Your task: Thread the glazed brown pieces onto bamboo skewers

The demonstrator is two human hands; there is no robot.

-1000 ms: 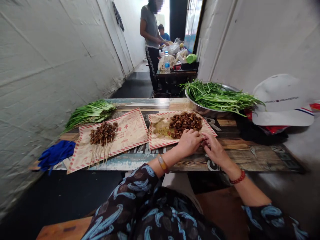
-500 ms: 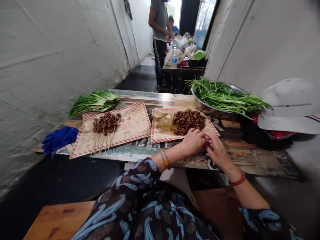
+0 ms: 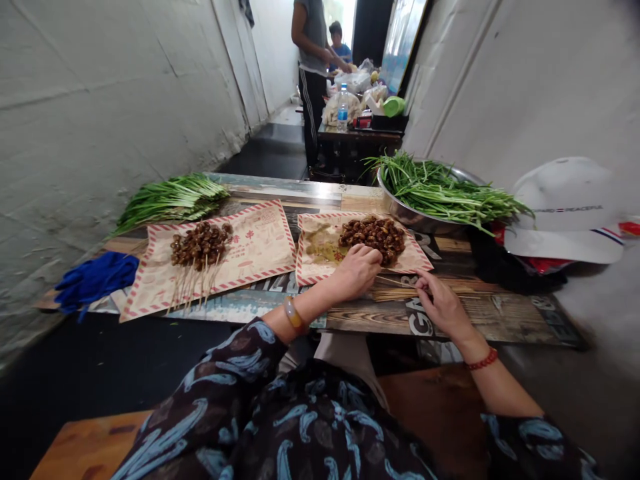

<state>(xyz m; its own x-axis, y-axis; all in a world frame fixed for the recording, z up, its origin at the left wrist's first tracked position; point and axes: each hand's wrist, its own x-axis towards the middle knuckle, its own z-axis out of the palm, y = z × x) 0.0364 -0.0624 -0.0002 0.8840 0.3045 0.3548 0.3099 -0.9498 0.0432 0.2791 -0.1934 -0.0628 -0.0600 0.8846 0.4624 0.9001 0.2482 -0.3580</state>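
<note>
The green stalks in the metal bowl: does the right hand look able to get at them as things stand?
Probably yes: nothing tall stands between the right hand and the green stalks, which rise out of the metal bowl. That hand appears to hold a thin stick, though.

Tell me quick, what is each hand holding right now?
Left hand: curled at the brown pile; can't tell whether it holds a piece.
Right hand: closed, holding a thin stick by its end.
</note>
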